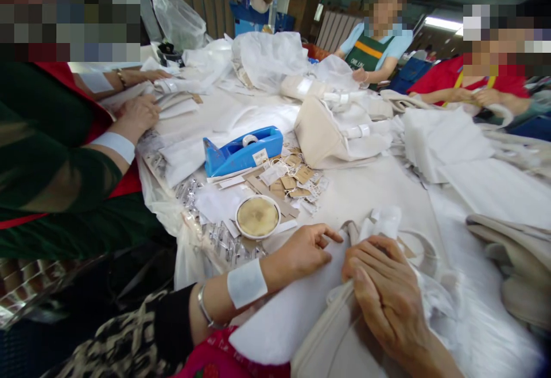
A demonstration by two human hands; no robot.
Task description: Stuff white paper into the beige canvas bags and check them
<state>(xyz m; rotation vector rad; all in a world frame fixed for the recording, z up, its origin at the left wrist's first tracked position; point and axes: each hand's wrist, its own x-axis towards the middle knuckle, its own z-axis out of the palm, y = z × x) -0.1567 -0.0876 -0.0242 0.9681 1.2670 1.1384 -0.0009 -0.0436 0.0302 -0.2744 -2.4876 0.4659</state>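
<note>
My left hand (303, 252) reaches in from the lower left, index finger stretched out and thumb apart, with nothing visible between them. Under it lies a soft white sheet (284, 323), slanting toward my lap. My right hand (383, 286) has its fingers curled over the upper edge of a beige bag (340, 343); its palm side is hidden. A beige strap (424, 252) loops behind that hand, partly in clear wrap. White wrapping (385, 220) stands up just beyond its knuckles.
Beyond my hands are a blue tape dispenser (245, 149), a round tin (258, 217) of yellowish material and a heap of brown tags (299, 180). Another beige bag (322, 131) stands farther back. White sheets (447, 143) pile up at right. Co-workers sit around the table.
</note>
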